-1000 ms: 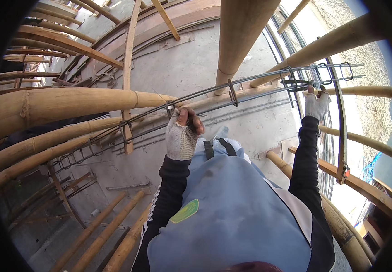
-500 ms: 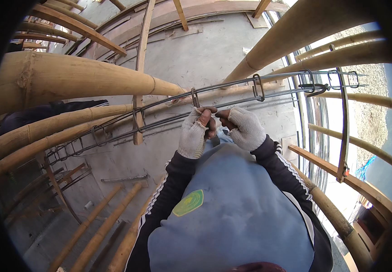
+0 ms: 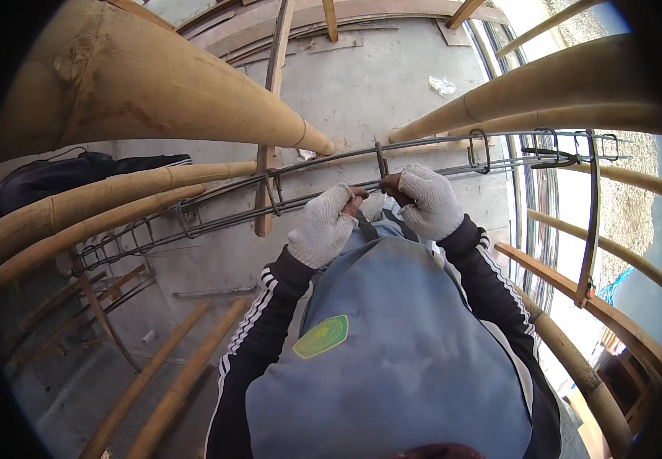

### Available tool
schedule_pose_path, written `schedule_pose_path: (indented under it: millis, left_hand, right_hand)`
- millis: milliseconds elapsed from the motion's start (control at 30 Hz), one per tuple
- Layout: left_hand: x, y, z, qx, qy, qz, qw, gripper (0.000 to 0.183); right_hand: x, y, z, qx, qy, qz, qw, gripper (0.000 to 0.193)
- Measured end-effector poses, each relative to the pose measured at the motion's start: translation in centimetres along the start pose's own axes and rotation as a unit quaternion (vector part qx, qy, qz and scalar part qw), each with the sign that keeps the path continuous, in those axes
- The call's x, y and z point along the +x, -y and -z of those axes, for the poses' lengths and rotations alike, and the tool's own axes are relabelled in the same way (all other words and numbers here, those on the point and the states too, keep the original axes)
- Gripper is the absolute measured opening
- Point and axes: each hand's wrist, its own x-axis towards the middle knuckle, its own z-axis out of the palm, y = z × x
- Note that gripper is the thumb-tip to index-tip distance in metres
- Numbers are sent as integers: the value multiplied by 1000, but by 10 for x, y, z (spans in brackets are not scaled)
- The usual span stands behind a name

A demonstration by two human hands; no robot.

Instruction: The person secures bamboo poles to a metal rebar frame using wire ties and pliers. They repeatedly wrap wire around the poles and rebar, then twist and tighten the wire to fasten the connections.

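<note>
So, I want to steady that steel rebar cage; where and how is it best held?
Probably by its near long bar, in a gap between stirrups, reaching from the person's own side: the bar runs slim and bare there, along the closer edge, while bamboo poles stand beyond the far edge.

text: none legible | green badge (image 3: 321,336): on blue shirt (image 3: 407,344)

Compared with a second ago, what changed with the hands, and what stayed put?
The right hand has left the dark tool near the steel cage's right end and moved left to a stirrup. The left hand has shifted from that stirrup's right side to its left. Whether either holds wire is unclear. The camera view shifted too. The tool stays at the cage.
</note>
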Motion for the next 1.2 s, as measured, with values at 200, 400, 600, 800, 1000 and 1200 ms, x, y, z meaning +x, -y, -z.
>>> schedule_pose_path:
  millis: [200,400,600,800,1000,1200]
  left_hand:
    - [13,18,17,162,-6,-66,985,18]
    - [32,29,35,234,-54,-29,970,24]
    - [88,35,26,363,59,-67,927,26]
    - [141,61,17,318,228,5,920,28]
    - [164,103,10,106,315,29,943,26]
    - [179,123,1,29,373,-43,926,29]
  right_hand:
    - [1,-29,-14,282,-103,-203,932,17]
    - [-27,-60,-2,90,-59,-171,979,13]
    - [-18,-71,6,122,-91,-187,971,13]
    - [-12,-57,11,22,-82,-116,990,10]
    - [11,-30,7,-85,-79,-49,992,10]
    - [51,-18,-6,-227,-28,34,973,25]
